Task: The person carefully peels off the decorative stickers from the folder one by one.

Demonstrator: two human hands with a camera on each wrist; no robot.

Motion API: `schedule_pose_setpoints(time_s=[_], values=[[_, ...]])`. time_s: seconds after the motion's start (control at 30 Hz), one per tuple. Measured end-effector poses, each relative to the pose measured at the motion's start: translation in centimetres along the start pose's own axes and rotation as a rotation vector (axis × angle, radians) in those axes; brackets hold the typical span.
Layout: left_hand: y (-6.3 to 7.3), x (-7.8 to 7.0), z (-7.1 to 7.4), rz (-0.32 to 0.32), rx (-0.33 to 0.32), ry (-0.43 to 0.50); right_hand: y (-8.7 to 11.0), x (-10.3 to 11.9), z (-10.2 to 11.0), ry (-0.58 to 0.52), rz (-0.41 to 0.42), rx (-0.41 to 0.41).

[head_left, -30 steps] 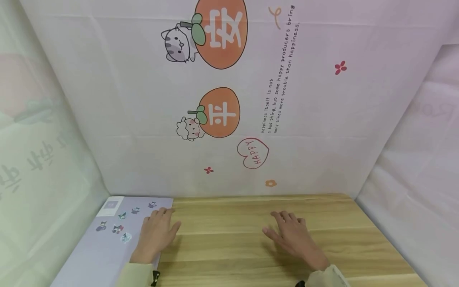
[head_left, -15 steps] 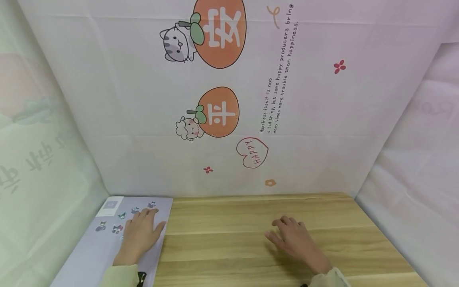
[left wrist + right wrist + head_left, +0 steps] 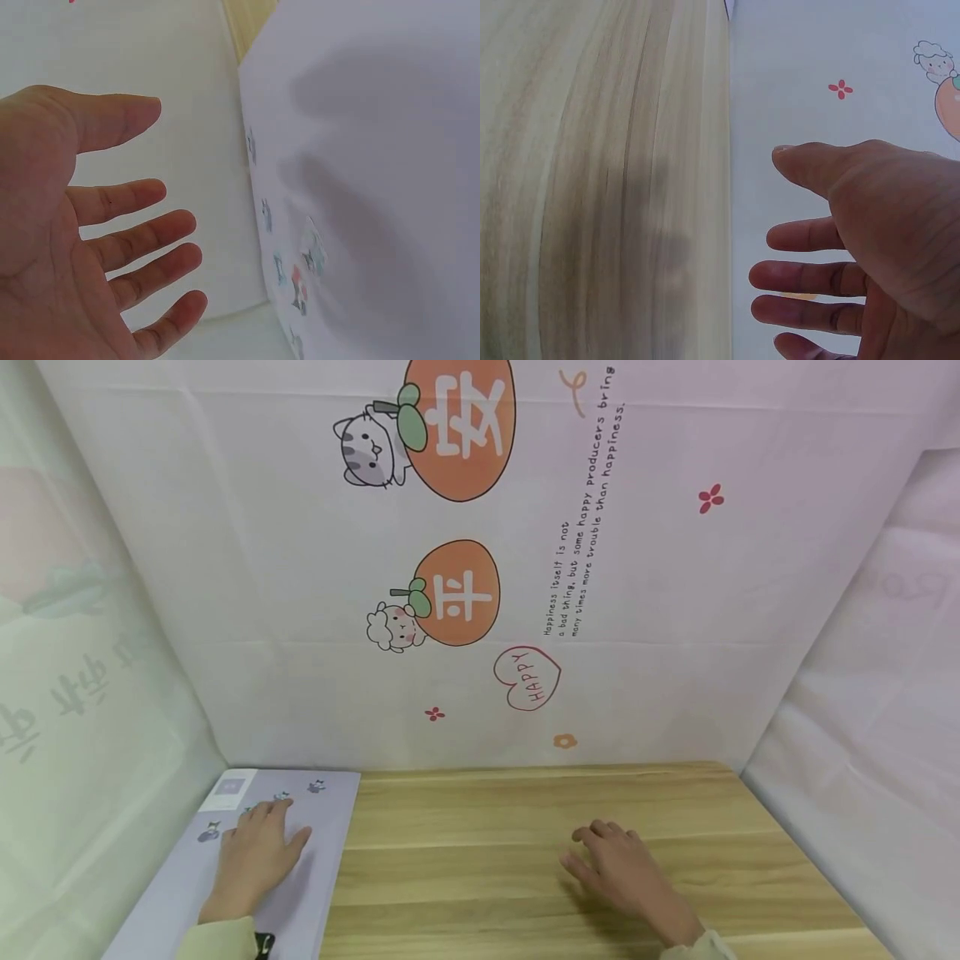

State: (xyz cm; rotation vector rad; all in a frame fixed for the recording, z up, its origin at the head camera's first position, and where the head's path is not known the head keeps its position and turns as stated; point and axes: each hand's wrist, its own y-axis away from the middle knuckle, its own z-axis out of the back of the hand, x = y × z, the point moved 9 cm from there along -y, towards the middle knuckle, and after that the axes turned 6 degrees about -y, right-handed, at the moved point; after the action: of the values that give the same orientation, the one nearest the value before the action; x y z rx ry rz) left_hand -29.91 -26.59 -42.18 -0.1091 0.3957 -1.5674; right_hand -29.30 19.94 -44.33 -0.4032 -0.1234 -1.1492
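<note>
A flat lavender sheet or board [image 3: 324, 831] with small cartoon stickers [image 3: 316, 787] lies along the left of the wooden tabletop. Over it hovers my left hand [image 3: 253, 858], palm down and holding nothing, covering some of the stickers. In the left wrist view its fingers [image 3: 142, 236] are spread and relaxed, apart from the lavender surface, which bears their shadow. My right hand [image 3: 618, 870] is held over the bare wood at the right, with nothing in it. The right wrist view shows its fingers [image 3: 799, 277] loosely extended, clear of the wood.
The wooden tabletop [image 3: 450, 843] reaches back to a white cloth [image 3: 262, 568] printed with orange fruits, cartoon animals and lettering. Pale cloth also hangs at the left [image 3: 97, 693] and right [image 3: 885, 718]. A white label [image 3: 228, 788] marks the board's far left corner.
My left hand has moved left, from the lavender board's right edge to over its stickers. The right hand has drifted slightly toward me and to the right.
</note>
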Motion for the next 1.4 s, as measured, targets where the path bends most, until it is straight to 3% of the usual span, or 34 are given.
schedule_pose_setpoints(time_s=[0.4,0.9,1.03,1.4], values=[[0.6,4.3,-1.1,0.105,0.119,-0.009,0.7,0.9,0.6,0.008,0.028,-0.02],[1.8,8.6,-1.2,0.176,0.194,-0.022,1.1,1.3,0.8,0.037,0.047,-0.033],[2.1,9.5,-1.6,0.187,0.244,-0.012,1.0,1.5,0.8,0.037,0.042,-0.028],[3.1,11.0,-2.4,0.204,0.284,0.018,1.2,2.1,1.0,0.027,0.053,-0.013]])
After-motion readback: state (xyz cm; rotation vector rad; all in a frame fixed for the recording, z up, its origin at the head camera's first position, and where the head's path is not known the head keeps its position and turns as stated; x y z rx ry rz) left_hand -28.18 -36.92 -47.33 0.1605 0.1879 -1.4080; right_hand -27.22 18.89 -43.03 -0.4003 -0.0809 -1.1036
